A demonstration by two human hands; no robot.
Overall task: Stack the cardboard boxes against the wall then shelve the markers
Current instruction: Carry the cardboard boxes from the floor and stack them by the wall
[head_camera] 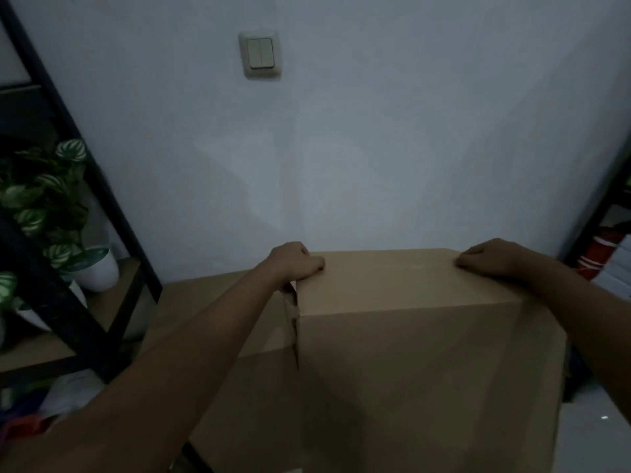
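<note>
Lower cardboard box mostly hidden behind upper box, left shelf cropped, red item indistinct

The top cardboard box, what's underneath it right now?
The top cardboard box sits on another, wider cardboard box, whose top shows to its left. Left hand and right hand hold its far corners. Whatever lies beneath is covered.

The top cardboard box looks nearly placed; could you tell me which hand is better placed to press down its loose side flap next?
Probably the left hand. It grips the top cardboard box at the left corner, directly above the loose flap. The right hand holds the opposite corner.
</note>
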